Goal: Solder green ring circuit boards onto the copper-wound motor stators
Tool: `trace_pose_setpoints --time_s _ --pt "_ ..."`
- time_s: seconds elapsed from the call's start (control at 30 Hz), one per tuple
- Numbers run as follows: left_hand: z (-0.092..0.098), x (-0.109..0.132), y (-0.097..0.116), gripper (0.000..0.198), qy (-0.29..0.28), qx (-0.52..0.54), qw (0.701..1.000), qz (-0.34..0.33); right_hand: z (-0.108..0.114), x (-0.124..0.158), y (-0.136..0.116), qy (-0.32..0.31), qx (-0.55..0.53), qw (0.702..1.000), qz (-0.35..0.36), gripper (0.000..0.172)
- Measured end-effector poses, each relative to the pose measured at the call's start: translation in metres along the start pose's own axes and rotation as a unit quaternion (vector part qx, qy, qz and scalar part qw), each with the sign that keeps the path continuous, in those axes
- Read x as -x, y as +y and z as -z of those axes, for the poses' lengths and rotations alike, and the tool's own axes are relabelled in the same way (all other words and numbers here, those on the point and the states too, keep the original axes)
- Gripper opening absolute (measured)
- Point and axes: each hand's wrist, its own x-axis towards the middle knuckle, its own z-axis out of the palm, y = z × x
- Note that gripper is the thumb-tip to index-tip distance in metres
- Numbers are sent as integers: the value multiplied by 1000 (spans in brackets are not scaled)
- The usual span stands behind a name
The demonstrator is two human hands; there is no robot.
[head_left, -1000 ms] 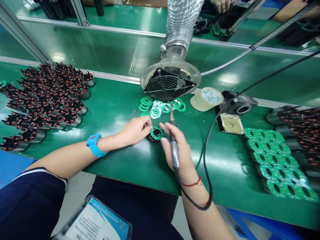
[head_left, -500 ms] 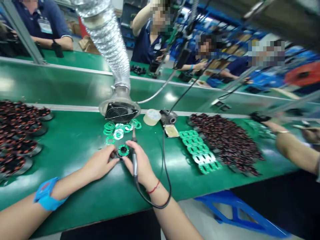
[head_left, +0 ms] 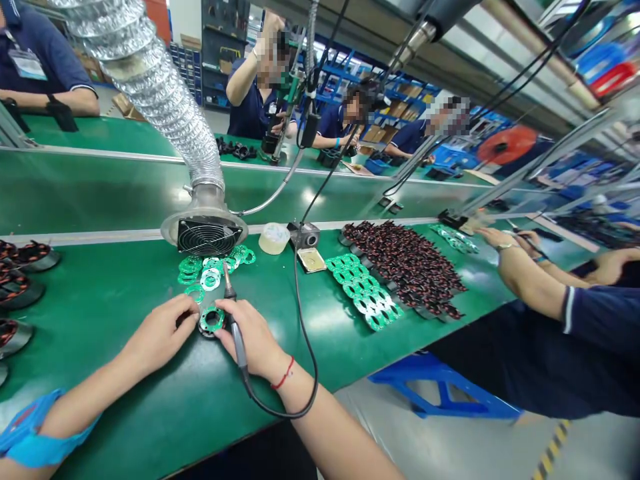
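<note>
A small round part topped with a green ring board [head_left: 212, 320] rests on the green bench mat [head_left: 125, 293]. My left hand [head_left: 159, 335] pinches its left side with curled fingers. My right hand [head_left: 254, 341] grips a soldering iron [head_left: 234, 324] like a pen, its tip pointing up and away, while its fingertips touch the part's right side. The iron's black cord [head_left: 303, 347] loops off the bench edge. A loose pile of green ring boards [head_left: 210, 268] lies just beyond the part.
A fume extractor fan [head_left: 205, 235] on a silver hose sits behind the pile, with a tape roll [head_left: 274, 237] and iron stand [head_left: 306, 236] beside it. Copper-wound stators [head_left: 403, 261] and board-topped ones [head_left: 362, 287] lie right. More stators [head_left: 20, 280] left. A co-worker's arm [head_left: 525, 277] works at right.
The view has swung up and right, from looking down at the bench to showing the line and co-workers. Both hands stay on the part, and the iron stays in my right hand.
</note>
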Motion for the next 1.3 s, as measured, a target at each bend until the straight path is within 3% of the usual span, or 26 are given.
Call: trace_pose_setpoints --time_s 0.2,0.43,0.63,0.77,0.9,1.1,1.3 --pt "-3 -8 0 24 -11 241 967 78 -2 0 -7 19 12 999 43 53" --pt "-11 -17 1 17 -42 365 921 127 -7 2 -7 30 -1 994 109 59" --pt "-5 -13 4 9 -75 382 910 143 -7 1 -6 66 17 993 100 53" --pt "-5 -11 4 13 -60 394 902 167 -4 1 -9 59 8 994 87 42" --pt "-9 -13 5 19 -50 384 902 190 -2 6 -9 93 -43 994 34 35" --pt "-11 -16 6 21 -44 358 910 206 -1 16 -2 211 -148 966 -6 27" --pt "-13 -16 7 21 -29 353 912 207 -1 20 2 210 -184 960 11 19"
